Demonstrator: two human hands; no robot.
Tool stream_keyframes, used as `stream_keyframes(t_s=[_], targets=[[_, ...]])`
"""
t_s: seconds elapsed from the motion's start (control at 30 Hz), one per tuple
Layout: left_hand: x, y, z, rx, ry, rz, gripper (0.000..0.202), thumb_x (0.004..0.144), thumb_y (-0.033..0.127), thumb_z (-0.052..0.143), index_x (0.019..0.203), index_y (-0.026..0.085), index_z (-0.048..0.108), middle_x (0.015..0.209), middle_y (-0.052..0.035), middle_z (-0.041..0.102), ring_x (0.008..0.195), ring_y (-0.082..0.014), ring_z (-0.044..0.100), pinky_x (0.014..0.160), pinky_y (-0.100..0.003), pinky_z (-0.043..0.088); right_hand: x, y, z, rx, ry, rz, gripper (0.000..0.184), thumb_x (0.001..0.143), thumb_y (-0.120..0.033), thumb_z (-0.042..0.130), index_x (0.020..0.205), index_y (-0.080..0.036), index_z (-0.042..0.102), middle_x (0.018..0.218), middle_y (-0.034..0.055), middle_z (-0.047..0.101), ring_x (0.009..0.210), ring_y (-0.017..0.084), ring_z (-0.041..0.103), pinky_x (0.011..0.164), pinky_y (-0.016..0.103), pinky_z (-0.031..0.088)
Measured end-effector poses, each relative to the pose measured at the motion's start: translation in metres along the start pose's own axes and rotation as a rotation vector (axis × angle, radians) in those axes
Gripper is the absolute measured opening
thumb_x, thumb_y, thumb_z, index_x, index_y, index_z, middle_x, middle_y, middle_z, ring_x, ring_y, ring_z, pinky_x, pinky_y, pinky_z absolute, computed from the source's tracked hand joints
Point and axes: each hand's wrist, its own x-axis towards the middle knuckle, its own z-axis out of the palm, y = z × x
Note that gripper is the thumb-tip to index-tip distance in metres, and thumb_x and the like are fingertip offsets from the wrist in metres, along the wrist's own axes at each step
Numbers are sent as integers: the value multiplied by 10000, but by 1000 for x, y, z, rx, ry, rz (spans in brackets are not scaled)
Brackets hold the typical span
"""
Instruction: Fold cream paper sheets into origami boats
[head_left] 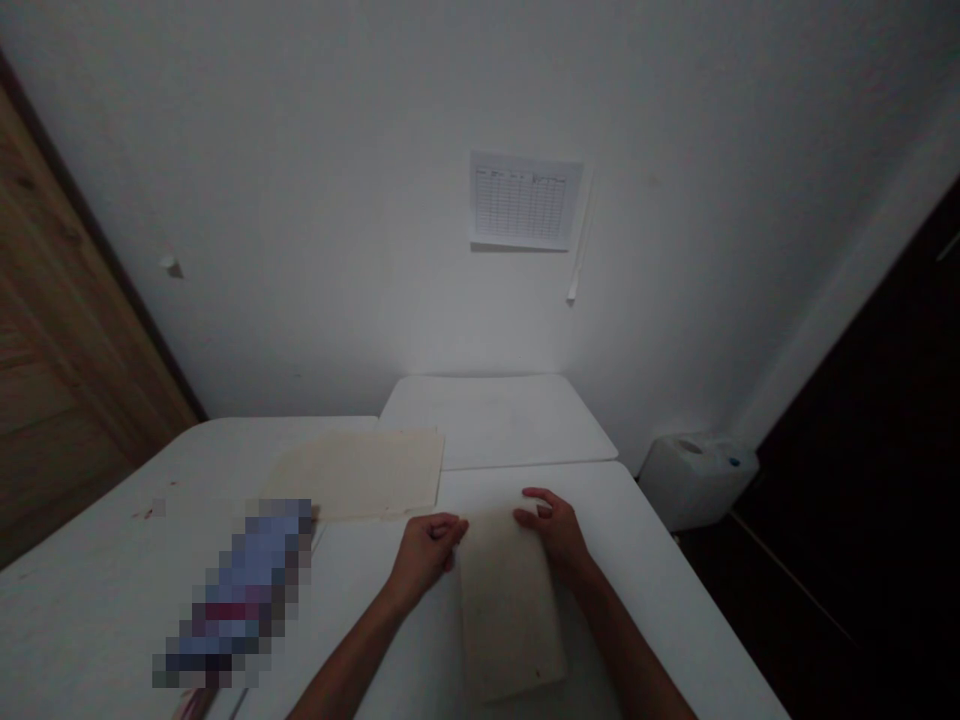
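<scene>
A long, narrow piece of folded beige cloth (510, 610) lies on the white table in front of me, its short far edge between my hands. My left hand (427, 550) is closed in a pinch at the cloth's far left corner. At the far right corner is my right hand (555, 530), its thumb and forefinger apart and curved over the edge. The thumb tip seems to touch the cloth; its other fingers are partly hidden. Further left lies a wider flat beige cloth (367, 470).
A pixelated blue and pink object (247, 590) lies on the table (97, 560) at left. Another white table (502, 420) meets the wall behind. A printed sheet (525, 203) hangs there. A white plastic container (694, 480) stands on the right; wooden boards (67, 300) are at left.
</scene>
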Motion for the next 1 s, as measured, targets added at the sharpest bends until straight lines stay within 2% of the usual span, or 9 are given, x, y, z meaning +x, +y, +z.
stream_keyframes(t_s=[0.17,0.43,0.57,0.77,1.0], targets=[[2,1,-5,2,1,4,438,651,570,707,623,139,634,398,58,433,332,-66,330,366,-190,214,5,-1,-9,1,32,-15,622,514,-493,815,1011,-145,680,744,60,706,667,221,650,599,317,503],[4,3,-10,0,-11,15,439,651,568,711,600,142,619,401,54,449,338,-64,344,377,-188,219,3,1,-8,31,-26,-19,516,575,-558,768,866,-133,725,767,73,711,688,207,657,649,325,526],[4,2,-11,-5,-3,5,441,646,574,713,613,144,619,388,60,439,325,-66,337,370,-189,212,2,1,-8,23,-56,-26,502,590,-568,764,821,-124,729,724,66,702,637,193,645,621,322,528],[3,3,-11,-9,2,-11,445,656,582,705,613,150,608,372,61,430,314,-64,319,359,-187,195,5,2,-8,-13,-7,-72,530,534,-603,782,764,-128,730,681,58,694,606,195,630,577,315,521],[1,6,-11,3,-8,-9,434,656,565,711,605,145,615,362,51,444,310,-65,326,355,-186,183,3,0,-5,-48,9,-104,525,601,-620,729,783,-127,728,630,36,665,548,165,593,511,276,486]])
